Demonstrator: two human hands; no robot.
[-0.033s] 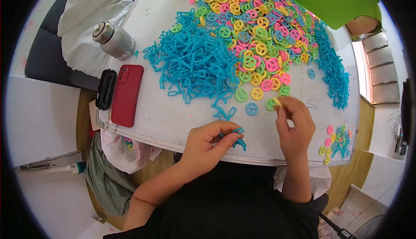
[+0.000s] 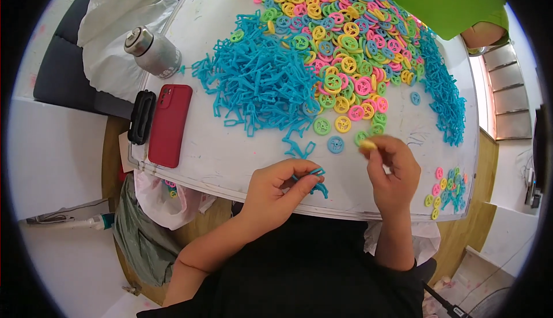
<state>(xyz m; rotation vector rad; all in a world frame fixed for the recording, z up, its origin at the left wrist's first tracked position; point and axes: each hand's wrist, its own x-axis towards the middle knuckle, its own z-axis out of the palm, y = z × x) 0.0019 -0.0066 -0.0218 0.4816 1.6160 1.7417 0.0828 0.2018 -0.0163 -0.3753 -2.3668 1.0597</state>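
Observation:
My left hand (image 2: 275, 194) is closed around a blue forked plastic piece (image 2: 320, 189), whose prongs stick out past the thumb. Between the thumb and fingers of my right hand (image 2: 394, 171) is a small yellow wheel (image 2: 367, 144); the fingers partly cover it. Just beyond that hand lies a green wheel (image 2: 361, 137). A blue wheel (image 2: 335, 144) rests flat between the two hands, farther up the table. Past my left hand spreads a large heap of blue forked pieces (image 2: 259, 82), touching a wide pile of coloured wheels (image 2: 345, 41).
At the left stand a steel bottle (image 2: 155, 53), a red phone (image 2: 170, 127) and a black case (image 2: 141, 117). More blue pieces (image 2: 440, 87) run along the right side. A small group of wheels and blue pieces (image 2: 446, 190) sits at the near right corner. Someone in green (image 2: 426, 1) is across the table.
The yellow wheel has tilted in my right fingers and shows more of its face. My left hand looks the same.

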